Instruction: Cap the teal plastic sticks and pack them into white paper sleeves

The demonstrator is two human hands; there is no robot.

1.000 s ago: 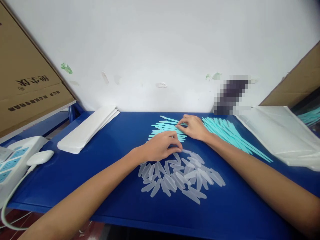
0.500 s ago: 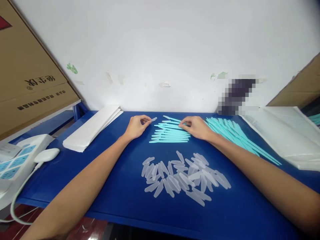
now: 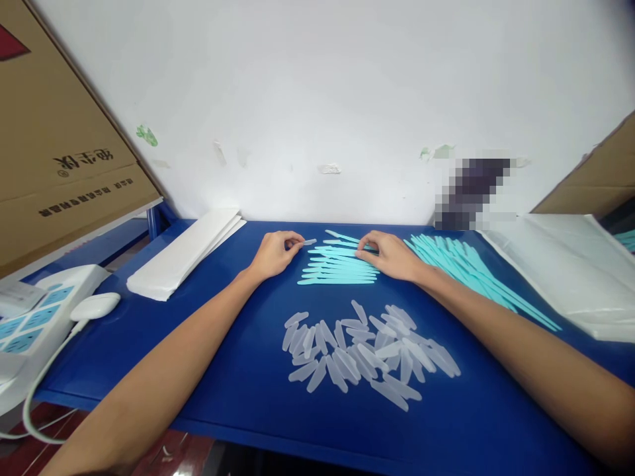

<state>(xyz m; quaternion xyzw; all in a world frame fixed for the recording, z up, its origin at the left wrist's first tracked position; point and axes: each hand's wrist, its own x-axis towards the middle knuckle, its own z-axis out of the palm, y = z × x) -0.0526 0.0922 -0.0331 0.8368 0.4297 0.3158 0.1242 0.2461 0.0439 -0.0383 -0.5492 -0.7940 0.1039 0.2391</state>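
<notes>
Pinched between the thumb and finger of my left hand [image 3: 276,254] is a small translucent blade cap [image 3: 310,242], its free end pointing right. My right hand [image 3: 389,254] has its fingers closed at the right ends of the upper teal eyebrow razors in the row, seemingly on one razor [image 3: 338,242]; the fingers partly hide it. Below lies the rest of the row of slim teal razors [image 3: 337,271], side by side, handles roughly level. Nearer to me is a loose heap of translucent blade caps [image 3: 354,350].
A fanned pile of teal razors [image 3: 461,268] lies beyond my right forearm, beside a plastic bag [image 3: 560,277]. Folded white sheets [image 3: 183,254] rest at the left. A power strip [image 3: 44,317] with a plugged-in white charger [image 3: 95,306] stands at the table's left edge. Cardboard [image 3: 74,132] leans there.
The cap in my left hand has come slightly down and right and now lies more level. My right hand stays almost in place; the whole view has shifted a little.
</notes>
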